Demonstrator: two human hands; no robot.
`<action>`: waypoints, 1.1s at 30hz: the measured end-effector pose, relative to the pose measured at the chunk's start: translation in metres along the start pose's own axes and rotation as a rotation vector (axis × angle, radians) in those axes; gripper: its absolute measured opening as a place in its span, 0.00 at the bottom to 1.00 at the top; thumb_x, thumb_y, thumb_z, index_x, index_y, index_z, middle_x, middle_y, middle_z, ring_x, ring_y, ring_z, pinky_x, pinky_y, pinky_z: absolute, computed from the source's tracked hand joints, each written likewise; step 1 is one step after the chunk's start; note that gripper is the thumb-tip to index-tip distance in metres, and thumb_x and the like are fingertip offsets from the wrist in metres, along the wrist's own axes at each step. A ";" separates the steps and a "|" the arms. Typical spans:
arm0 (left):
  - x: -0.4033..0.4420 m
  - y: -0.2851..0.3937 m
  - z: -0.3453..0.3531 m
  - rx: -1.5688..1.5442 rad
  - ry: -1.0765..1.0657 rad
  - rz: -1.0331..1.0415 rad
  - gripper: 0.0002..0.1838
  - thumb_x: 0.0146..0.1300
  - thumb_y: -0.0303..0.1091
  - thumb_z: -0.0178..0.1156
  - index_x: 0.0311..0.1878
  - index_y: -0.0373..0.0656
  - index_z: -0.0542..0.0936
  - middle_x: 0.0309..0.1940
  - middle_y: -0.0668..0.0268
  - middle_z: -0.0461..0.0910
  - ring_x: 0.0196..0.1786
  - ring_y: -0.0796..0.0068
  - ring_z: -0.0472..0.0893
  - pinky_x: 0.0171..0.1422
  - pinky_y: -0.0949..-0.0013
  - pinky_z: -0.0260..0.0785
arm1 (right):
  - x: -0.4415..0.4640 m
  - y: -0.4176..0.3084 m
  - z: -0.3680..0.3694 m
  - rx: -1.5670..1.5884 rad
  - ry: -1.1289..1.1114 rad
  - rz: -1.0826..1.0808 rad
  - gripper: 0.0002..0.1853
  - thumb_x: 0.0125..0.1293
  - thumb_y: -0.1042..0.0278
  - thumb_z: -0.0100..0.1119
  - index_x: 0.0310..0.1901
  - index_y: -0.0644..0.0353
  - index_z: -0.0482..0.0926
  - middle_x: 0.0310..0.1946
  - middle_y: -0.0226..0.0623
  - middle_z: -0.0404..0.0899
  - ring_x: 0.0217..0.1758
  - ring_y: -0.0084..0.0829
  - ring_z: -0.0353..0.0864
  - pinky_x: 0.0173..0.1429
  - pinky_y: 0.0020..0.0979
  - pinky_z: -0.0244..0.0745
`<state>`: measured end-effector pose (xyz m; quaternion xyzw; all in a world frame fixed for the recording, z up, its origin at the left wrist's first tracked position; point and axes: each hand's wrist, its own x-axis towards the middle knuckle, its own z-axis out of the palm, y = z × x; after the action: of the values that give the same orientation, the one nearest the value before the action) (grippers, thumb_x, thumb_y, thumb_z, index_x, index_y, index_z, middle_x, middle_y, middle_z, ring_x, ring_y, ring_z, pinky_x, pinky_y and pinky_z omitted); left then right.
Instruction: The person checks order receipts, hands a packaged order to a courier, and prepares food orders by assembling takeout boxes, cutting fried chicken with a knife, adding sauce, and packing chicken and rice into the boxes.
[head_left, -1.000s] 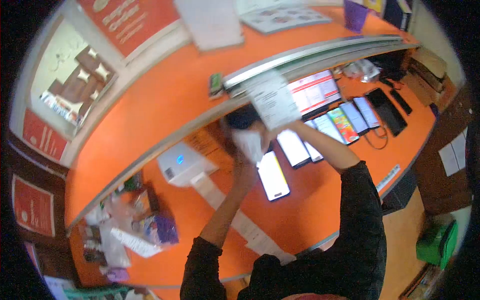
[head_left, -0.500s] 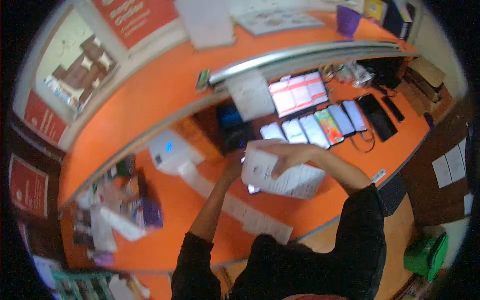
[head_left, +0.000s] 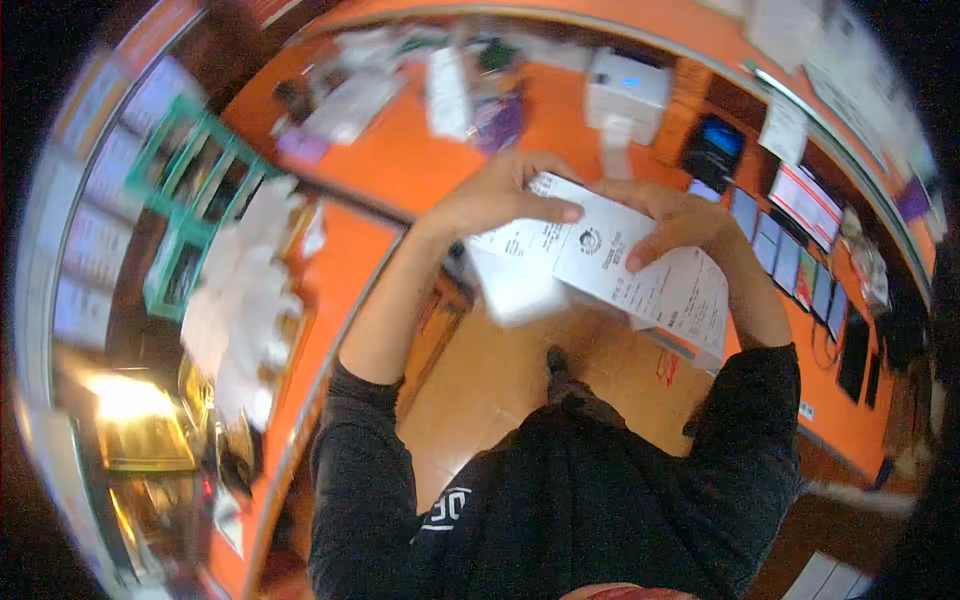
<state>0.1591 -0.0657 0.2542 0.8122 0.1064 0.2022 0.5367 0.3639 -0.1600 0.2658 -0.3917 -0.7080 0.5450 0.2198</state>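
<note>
Receipts (head_left: pixel 640 262) lie in the middle of the head view, the left hand's (head_left: pixel 505 200) grip closed on their upper-left end, the right hand's (head_left: pixel 680 222) thumb pressing their top; phones (head_left: pixel 788 258) line the table (head_left: pixel 865 435) toward three o'clock.

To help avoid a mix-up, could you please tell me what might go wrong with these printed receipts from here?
The overlapping receipts could slide apart between the left hand and the right hand. Anything that slips might land on the floor below. The thumbs rest on the printed side, so a detail might be missed.
</note>
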 end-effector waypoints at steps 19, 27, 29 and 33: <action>-0.222 0.110 0.094 1.284 1.010 -0.414 0.07 0.49 0.28 0.59 0.25 0.39 0.70 0.20 0.60 0.75 0.23 0.60 0.76 0.26 0.64 0.66 | 0.174 -0.077 0.156 -0.297 -0.664 -0.809 0.12 0.57 0.64 0.56 0.26 0.65 0.73 0.16 0.33 0.71 0.22 0.24 0.68 0.30 0.28 0.62; -0.333 0.089 0.065 1.272 1.298 -0.428 0.12 0.53 0.37 0.62 0.28 0.39 0.72 0.18 0.60 0.74 0.19 0.67 0.76 0.23 0.69 0.65 | 0.256 -0.095 0.233 -0.074 -0.963 -0.418 0.13 0.57 0.60 0.59 0.32 0.63 0.76 0.22 0.26 0.75 0.25 0.12 0.71 0.29 0.17 0.65; -0.377 0.118 0.042 1.253 1.242 -0.520 0.12 0.52 0.37 0.62 0.26 0.39 0.72 0.16 0.60 0.73 0.18 0.67 0.74 0.22 0.69 0.64 | 0.279 -0.133 0.250 -0.109 -0.966 -0.374 0.12 0.57 0.61 0.59 0.32 0.64 0.76 0.21 0.26 0.75 0.24 0.12 0.71 0.28 0.17 0.65; -0.445 0.111 0.001 1.338 1.222 -0.571 0.14 0.53 0.37 0.62 0.22 0.39 0.71 0.11 0.61 0.68 0.14 0.70 0.68 0.19 0.70 0.59 | 0.340 -0.145 0.299 -0.133 -0.849 -0.421 0.13 0.57 0.59 0.58 0.26 0.62 0.74 0.18 0.26 0.74 0.19 0.11 0.69 0.21 0.16 0.62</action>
<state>-0.2437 -0.2843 0.2603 0.6481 0.6571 0.3505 -0.1593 -0.1059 -0.0838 0.2709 0.0043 -0.8324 0.5541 -0.0088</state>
